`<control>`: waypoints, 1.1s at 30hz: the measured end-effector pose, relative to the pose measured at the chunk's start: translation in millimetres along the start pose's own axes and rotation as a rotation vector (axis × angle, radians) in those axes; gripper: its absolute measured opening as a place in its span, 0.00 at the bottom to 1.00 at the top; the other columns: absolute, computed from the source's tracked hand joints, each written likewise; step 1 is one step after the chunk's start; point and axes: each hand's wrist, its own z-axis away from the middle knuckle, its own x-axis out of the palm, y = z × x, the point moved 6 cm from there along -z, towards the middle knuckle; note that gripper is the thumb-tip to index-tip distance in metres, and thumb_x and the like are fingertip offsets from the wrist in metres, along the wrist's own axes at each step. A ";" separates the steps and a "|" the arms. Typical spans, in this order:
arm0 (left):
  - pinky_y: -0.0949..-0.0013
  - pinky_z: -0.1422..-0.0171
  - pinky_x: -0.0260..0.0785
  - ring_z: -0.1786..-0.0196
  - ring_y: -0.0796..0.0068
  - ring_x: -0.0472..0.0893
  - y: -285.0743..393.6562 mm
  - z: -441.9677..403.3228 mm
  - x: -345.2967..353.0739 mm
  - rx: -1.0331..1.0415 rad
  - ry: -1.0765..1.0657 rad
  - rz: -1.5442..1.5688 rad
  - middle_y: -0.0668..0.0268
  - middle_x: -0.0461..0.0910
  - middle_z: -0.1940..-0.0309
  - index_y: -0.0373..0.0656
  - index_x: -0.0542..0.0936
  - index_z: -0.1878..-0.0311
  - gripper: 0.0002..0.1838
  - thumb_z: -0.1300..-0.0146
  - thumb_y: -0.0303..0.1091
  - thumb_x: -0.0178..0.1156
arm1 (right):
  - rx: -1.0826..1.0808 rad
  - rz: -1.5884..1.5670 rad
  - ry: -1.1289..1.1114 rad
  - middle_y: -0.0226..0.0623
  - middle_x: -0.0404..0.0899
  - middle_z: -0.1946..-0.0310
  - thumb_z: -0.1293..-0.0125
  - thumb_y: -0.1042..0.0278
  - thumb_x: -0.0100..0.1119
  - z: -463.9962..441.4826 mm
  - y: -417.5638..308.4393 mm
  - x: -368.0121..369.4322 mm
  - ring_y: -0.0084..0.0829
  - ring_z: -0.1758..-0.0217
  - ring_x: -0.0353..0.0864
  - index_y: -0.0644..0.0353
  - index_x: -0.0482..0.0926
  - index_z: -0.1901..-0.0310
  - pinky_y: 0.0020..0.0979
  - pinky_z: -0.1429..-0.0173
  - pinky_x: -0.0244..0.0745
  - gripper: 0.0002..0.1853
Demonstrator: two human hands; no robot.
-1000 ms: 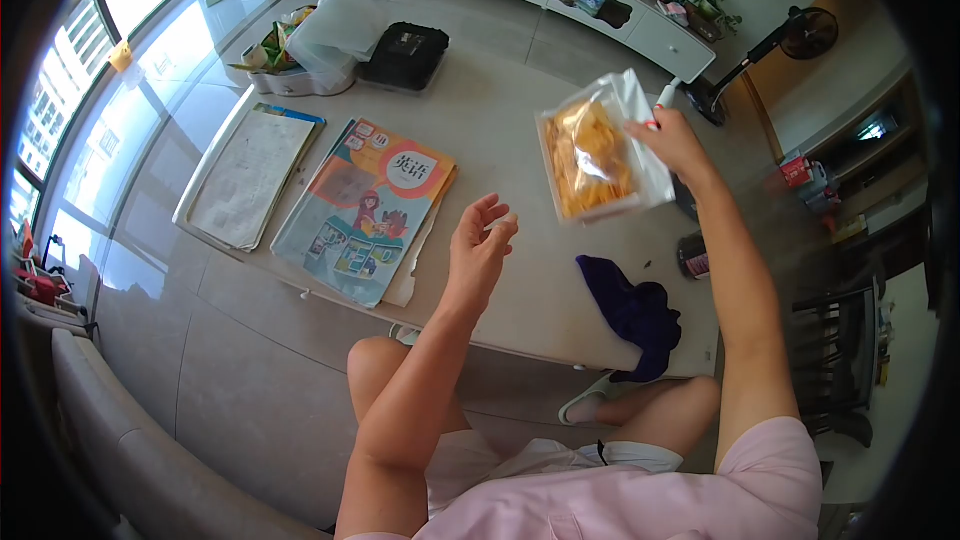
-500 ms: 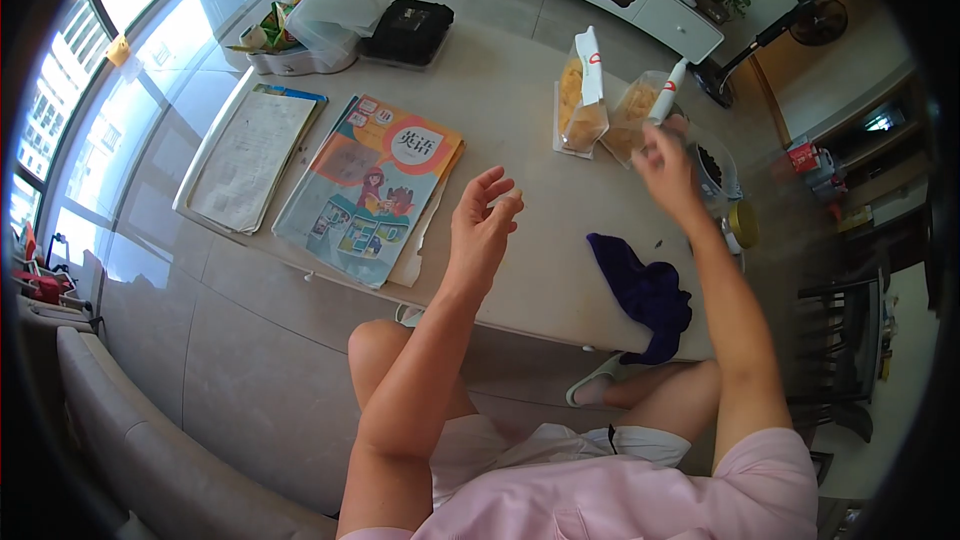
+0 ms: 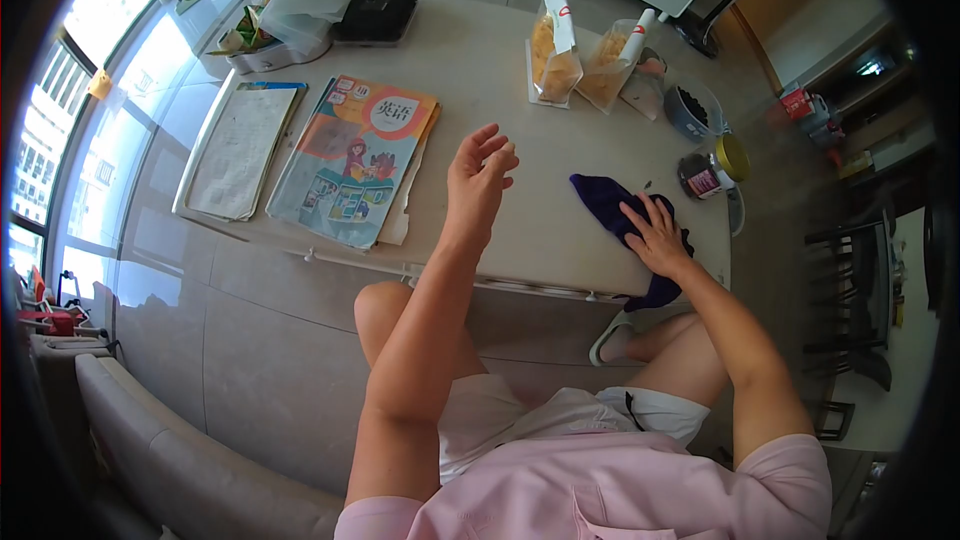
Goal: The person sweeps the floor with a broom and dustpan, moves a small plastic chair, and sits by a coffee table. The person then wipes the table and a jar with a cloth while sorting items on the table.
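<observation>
My right hand [image 3: 657, 236] lies on a crumpled dark purple cloth [image 3: 600, 200] near the table's front edge, its fingers spread over the fabric. Part of the cloth hangs over that edge. Above the middle of the table, my left hand [image 3: 481, 172] is raised with loosely bent fingers and nothing visible in it. To its left, a stack of books lies with an orange and blue English textbook [image 3: 352, 162] on top. A jar with a yellow lid [image 3: 716, 168] stands just beyond the cloth.
Two bags of yellow snacks [image 3: 553, 58] stand at the table's far right, beside a clear tub of dark pieces [image 3: 693, 112]. Worn papers [image 3: 240, 155] lie at the left. Behind them are a black-lidded container [image 3: 377, 12] and a tray [image 3: 275, 58] with packets.
My right hand has come down from beside the snack bags onto the purple cloth. My left hand stays raised in nearly the same pose. The whole view has shifted slightly.
</observation>
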 end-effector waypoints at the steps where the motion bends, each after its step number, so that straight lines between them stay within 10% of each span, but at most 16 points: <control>1: 0.72 0.52 0.70 0.53 0.76 0.78 1.2 0.3 0.6 0.004 -0.001 0.005 0.66 0.75 0.49 0.40 0.67 0.37 0.26 0.36 0.40 0.59 | 0.011 0.006 -0.016 0.35 0.39 0.25 0.32 0.43 0.46 -3.7 0.1 -1.0 0.52 0.24 0.38 0.26 0.53 0.30 0.65 0.30 0.42 0.30; 15: 0.71 0.52 0.71 0.51 0.73 0.79 -5.6 40.7 -64.4 -0.001 0.138 -0.064 0.63 0.74 0.45 0.41 0.67 0.36 0.25 0.35 0.39 0.57 | -0.039 0.023 0.203 0.36 0.44 0.26 0.32 0.41 0.44 -83.4 3.6 -8.6 0.48 0.24 0.42 0.30 0.56 0.30 0.57 0.26 0.39 0.29; 20: 0.74 0.60 0.73 0.60 0.75 0.82 -21.0 89.0 -114.1 -0.057 0.303 -0.063 0.63 0.81 0.58 0.41 0.75 0.45 0.17 0.33 0.39 0.56 | -0.086 0.049 0.358 0.35 0.51 0.28 0.33 0.42 0.45 -78.4 -1.0 -14.7 0.48 0.26 0.50 0.34 0.61 0.32 0.54 0.27 0.45 0.29; 24: 0.76 0.70 0.71 0.71 0.78 0.81 -35.3 119.8 -138.9 -0.137 0.275 -0.302 0.67 0.82 0.74 0.37 0.81 0.56 0.12 0.35 0.36 0.57 | -0.091 0.031 0.448 0.33 0.55 0.29 0.34 0.42 0.47 -72.4 -1.2 -13.6 0.46 0.28 0.54 0.34 0.64 0.33 0.52 0.28 0.50 0.28; 33: 0.62 0.59 0.76 0.64 0.62 0.84 -243.5 245.0 -180.8 -0.859 -0.094 -1.363 0.57 0.84 0.65 0.40 0.82 0.55 0.20 0.41 0.47 0.59 | -0.099 0.048 0.504 0.34 0.59 0.30 0.34 0.43 0.48 -66.7 -6.4 -20.3 0.46 0.29 0.57 0.36 0.66 0.34 0.48 0.28 0.53 0.27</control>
